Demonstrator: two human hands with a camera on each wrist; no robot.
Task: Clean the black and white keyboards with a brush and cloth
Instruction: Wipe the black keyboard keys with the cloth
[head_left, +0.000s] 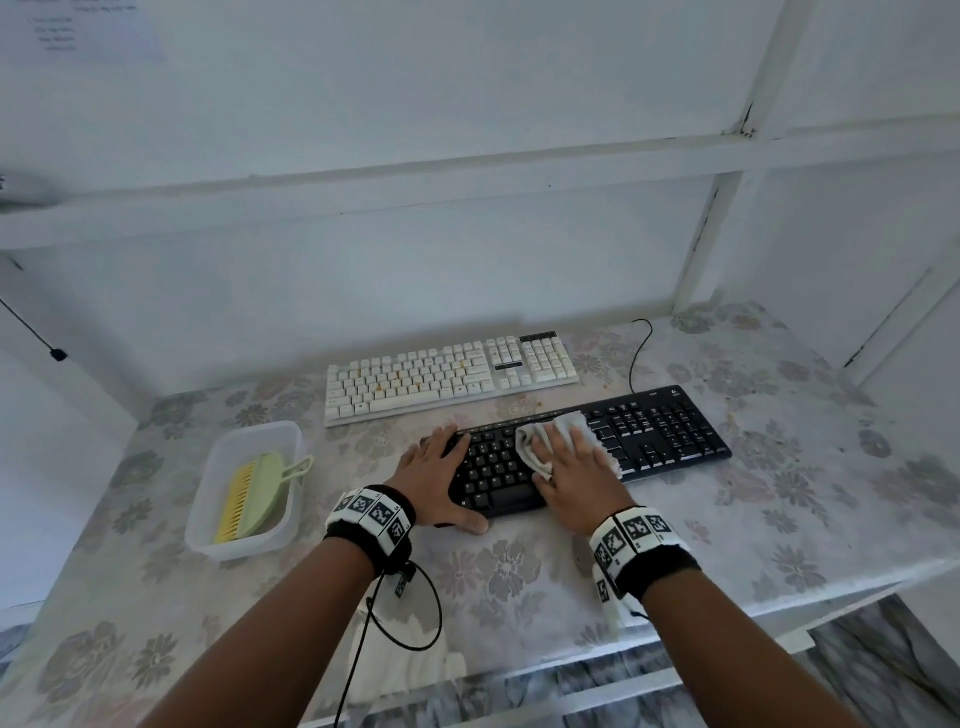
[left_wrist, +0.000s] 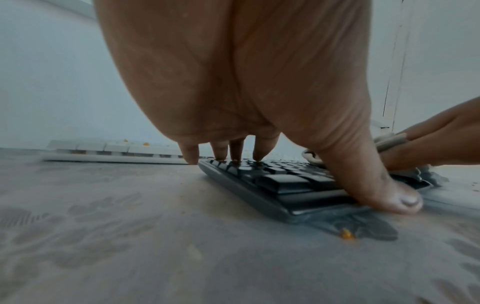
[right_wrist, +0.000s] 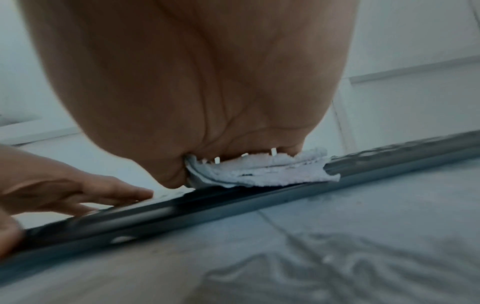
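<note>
Hands both down on the black keyboard (head_left: 597, 447), which sits nearest on the table (head_left: 779, 509). Left hand (head_left: 436, 480) is spread flat over its left end, thumb hooked on the front edge. Right hand (head_left: 574, 475) presses a cloth (head_left: 540, 441) flat onto the keys, fingers straight. White keyboard (head_left: 447, 376) lies just behind; the brush (head_left: 252, 496) sits in a tub (head_left: 208, 540).

Dim bluish light, soft shadows, wide-angle edge bending, wrist views blurred close up
</note>
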